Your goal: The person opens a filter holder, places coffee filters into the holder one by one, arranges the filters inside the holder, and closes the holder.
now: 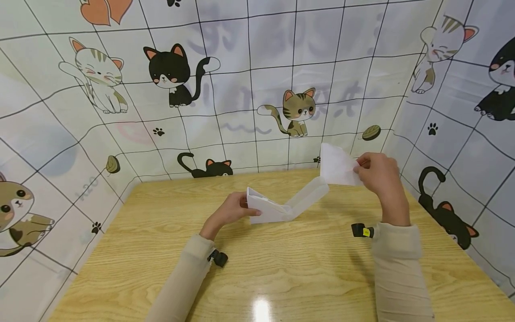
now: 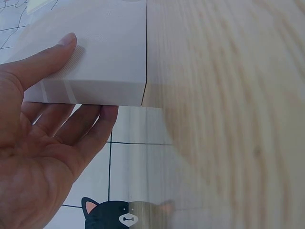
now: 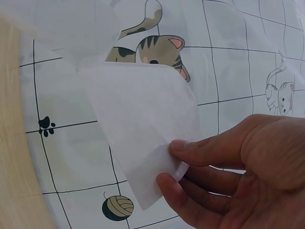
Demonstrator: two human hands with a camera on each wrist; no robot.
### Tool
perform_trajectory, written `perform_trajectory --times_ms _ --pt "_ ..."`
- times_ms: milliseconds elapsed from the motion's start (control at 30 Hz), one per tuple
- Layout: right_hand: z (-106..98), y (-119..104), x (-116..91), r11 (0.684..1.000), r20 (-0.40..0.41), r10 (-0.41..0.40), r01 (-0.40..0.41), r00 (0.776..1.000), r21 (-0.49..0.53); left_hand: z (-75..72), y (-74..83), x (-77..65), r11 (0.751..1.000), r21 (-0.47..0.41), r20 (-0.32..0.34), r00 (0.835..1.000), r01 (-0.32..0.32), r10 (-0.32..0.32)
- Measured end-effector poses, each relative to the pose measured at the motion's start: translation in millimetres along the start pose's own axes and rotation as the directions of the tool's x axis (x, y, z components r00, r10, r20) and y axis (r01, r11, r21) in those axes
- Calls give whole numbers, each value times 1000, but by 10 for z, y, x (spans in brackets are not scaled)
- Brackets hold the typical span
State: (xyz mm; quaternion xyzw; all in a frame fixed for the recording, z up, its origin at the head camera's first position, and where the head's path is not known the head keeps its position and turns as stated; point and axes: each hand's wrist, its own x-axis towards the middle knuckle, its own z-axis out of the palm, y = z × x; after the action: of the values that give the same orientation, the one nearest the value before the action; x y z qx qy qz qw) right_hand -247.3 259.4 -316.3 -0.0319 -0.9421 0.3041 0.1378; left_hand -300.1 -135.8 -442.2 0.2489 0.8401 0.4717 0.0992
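Note:
A white box stands on its edge on the wooden table, with its whitish lid swung open to the right. My left hand grips the box at its left end. In the left wrist view the thumb lies on the broad face of the box, and the fingers reach under its narrow side. Up and to the right, my right hand pinches a thin white sheet, tissue-like, between thumb and fingers. The sheet hangs over the open lid and overlaps its end in the head view.
A wooden table lies under both hands. White cloth with black grid lines and printed cats walls the table at the back and sides. Small black wrist cameras sit at both sleeve cuffs.

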Motion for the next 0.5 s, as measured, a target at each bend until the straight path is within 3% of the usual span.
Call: perform_trajectory --times_ms 500 --pt "-74 -113 -74 1000 -48 -15 15 999 4 10 22 -8 1000 1 3 1000 -9 9"
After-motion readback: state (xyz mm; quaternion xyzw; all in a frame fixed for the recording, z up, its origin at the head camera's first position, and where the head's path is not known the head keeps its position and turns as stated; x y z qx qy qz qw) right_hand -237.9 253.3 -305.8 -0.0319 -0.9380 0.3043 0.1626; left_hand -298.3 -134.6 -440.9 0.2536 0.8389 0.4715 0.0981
